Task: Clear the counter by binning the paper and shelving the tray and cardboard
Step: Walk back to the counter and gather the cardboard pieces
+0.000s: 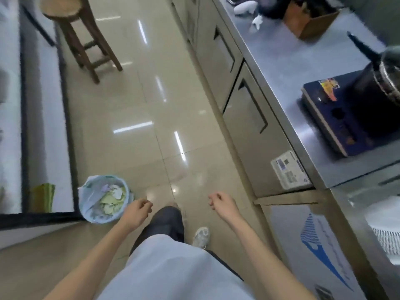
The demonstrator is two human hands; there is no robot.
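Observation:
A small round bin (pixel 104 199) with a pale blue liner stands on the floor at the lower left, holding scraps of paper. My left hand (pixel 138 210) hangs just right of the bin, fingers loosely curled, holding nothing. My right hand (pixel 223 202) hangs over the floor near the cabinet front, also loosely curled and empty. On the steel counter (pixel 287 68) at the right, an open cardboard box (pixel 311 22) sits at the far end with white crumpled paper (pixel 249 9) beside it. A strip of flat cardboard (pixel 287 199) sticks out under the counter edge.
A dark blue box (pixel 337 113) with a black pot (pixel 381 83) on it sits on the counter. A wooden stool (pixel 80 35) stands on the tiled floor at the upper left. A glass display case (pixel 43 126) lines the left side. Steel cabinet doors (pixel 244 109) run under the counter.

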